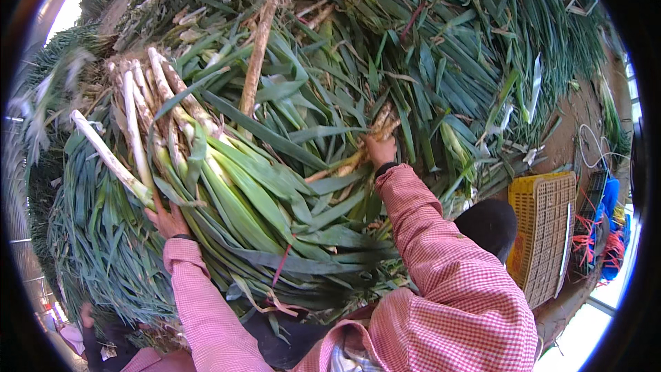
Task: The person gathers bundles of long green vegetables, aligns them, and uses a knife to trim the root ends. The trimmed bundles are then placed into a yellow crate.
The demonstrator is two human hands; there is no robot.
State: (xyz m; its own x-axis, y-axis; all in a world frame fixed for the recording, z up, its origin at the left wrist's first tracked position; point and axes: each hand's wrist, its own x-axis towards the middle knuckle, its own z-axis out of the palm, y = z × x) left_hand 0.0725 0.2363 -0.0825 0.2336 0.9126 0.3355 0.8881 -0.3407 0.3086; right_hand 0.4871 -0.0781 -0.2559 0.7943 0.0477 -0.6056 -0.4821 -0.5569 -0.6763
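Observation:
My left hand (169, 219) closes around the neck of a cleaned white leek (111, 157), whose pale shank points up and to the left. Beside it lies a loose bundle of leeks (178, 113), white ends away from me and green leaves fanning toward my lap. My right hand (381, 150) grips brownish, soil-stained leek stalks (384, 118) in the heap; its fingertips are partly hidden. Between my hands, an unpeeled leek (258, 51) slants with its rooted end up. A pink tie (282, 263) shows among the leaves near me.
A large heap of green leeks (444, 57) spreads across the far side. More leek leaves (113, 253) pile at the left. A yellow plastic crate (542, 237) stands at my right, near blue items with red ties (609, 237). Another person's hand (87, 315) appears at lower left.

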